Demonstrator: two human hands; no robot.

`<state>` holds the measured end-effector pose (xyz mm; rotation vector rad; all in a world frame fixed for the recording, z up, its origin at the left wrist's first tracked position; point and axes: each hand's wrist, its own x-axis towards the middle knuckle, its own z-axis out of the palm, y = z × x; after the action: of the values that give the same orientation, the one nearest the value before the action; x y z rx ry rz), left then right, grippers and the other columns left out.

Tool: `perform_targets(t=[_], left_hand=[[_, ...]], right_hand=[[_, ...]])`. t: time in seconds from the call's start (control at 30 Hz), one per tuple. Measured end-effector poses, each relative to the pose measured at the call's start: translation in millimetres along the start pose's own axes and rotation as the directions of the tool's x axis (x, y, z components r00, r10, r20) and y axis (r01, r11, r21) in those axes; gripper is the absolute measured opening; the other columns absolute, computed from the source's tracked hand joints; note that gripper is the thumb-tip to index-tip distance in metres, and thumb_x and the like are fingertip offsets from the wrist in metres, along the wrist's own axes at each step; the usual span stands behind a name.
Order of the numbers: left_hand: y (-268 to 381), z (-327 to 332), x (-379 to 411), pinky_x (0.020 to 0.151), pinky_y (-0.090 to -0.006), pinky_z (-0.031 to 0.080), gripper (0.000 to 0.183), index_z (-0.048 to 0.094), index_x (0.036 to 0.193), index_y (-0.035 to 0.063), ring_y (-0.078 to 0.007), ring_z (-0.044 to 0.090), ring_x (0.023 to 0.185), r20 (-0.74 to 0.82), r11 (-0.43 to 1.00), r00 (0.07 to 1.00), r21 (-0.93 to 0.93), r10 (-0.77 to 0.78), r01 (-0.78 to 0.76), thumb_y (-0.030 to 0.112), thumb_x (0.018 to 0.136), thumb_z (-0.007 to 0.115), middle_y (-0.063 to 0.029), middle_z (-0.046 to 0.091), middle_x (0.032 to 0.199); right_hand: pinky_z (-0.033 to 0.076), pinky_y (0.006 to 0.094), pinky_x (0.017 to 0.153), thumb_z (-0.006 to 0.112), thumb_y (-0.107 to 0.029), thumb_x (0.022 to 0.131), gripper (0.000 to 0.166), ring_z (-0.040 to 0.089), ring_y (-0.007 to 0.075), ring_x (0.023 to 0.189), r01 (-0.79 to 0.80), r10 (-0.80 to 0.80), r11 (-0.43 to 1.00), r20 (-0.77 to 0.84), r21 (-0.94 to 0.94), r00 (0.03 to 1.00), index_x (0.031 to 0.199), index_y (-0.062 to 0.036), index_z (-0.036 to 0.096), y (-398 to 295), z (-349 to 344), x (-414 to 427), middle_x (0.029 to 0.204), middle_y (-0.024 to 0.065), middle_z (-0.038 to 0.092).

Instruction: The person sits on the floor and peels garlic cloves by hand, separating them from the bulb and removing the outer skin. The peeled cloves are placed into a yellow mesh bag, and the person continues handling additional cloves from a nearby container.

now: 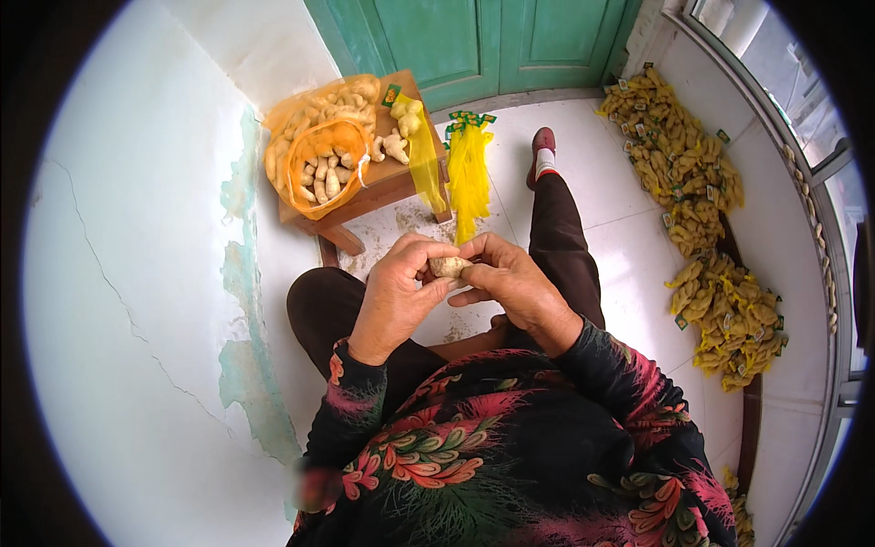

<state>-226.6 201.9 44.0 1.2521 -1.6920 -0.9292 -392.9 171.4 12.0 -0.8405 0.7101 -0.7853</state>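
A small piece of ginger root (448, 267) is held between my two hands above my lap. The fingers and thumb of my left hand (409, 290) grip its left end, and those of my right hand (509, 284) pinch its right end. Ahead and to the left, a low wooden table (383, 179) carries an orange mesh bag (307, 113), its mouth open on pale ginger pieces (332, 179). Beside the bag lie loose ginger roots (396, 146) and a yellow mesh bag (424, 161) with ginger on its upper part.
Several yellow mesh bags (469, 181) with green tags hang by the table's right edge. Filled mesh bags of ginger (731, 314) are heaped along the right wall under the window. A cracked wall (137, 273) stands close on my left, a green door (437, 41) ahead. Dirt crumbs lie on the floor.
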Motion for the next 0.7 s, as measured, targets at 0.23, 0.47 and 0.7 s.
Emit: perform_targets(t=[0.23, 0.47, 0.7], left_hand=[[-0.6, 12.8, -2.2, 0.062, -0.0197, 0.043, 0.029, 0.061, 0.097, 0.0049, -0.0058, 0.049, 0.070, -0.033, 0.995, 0.999, 0.092, 0.028, -0.025, -0.007, 0.071, 0.067, -0.0002, 0.051, 0.090], [-20.4, 0.8, -4.8, 0.067, -0.0214, 0.047, 0.027, 0.056, 0.102, 0.0027, -0.0083, 0.055, 0.076, -0.048, 0.928, 0.984, -0.345, -0.169, 0.143, -0.003, 0.077, 0.065, -0.0025, 0.057, 0.091], [-21.2, -4.5, -9.6, 0.072, -0.0240, 0.050, 0.028, 0.052, 0.107, 0.0008, -0.0100, 0.057, 0.080, -0.014, 0.781, 0.968, -0.593, -0.252, 0.195, 0.001, 0.081, 0.064, -0.0067, 0.060, 0.095]], right_hand=[[0.053, 0.0296, 0.077, 0.051, -0.003, 0.082, 0.024, 0.060, 0.0171, 0.089, -0.022, 0.024, 0.999, -0.061, 0.044, 0.998, 0.106, 0.0017, 0.052, 11.7, -0.1, 2.4, 0.105, 0.0102, 0.055], [0.042, 0.0285, 0.090, 0.046, -0.002, 0.085, 0.030, 0.053, 0.0184, 0.107, 0.176, -0.161, 0.981, -0.174, 0.077, 0.972, 0.114, 0.0012, 0.052, 7.3, -9.4, 3.2, 0.112, 0.0087, 0.055], [0.046, 0.0270, 0.082, 0.056, -0.014, 0.091, 0.011, 0.058, 0.0124, 0.084, 0.186, -0.174, 0.982, -0.245, 0.027, 0.954, 0.094, -0.0045, 0.061, 12.4, -6.2, 1.9, 0.088, 0.0029, 0.062]])
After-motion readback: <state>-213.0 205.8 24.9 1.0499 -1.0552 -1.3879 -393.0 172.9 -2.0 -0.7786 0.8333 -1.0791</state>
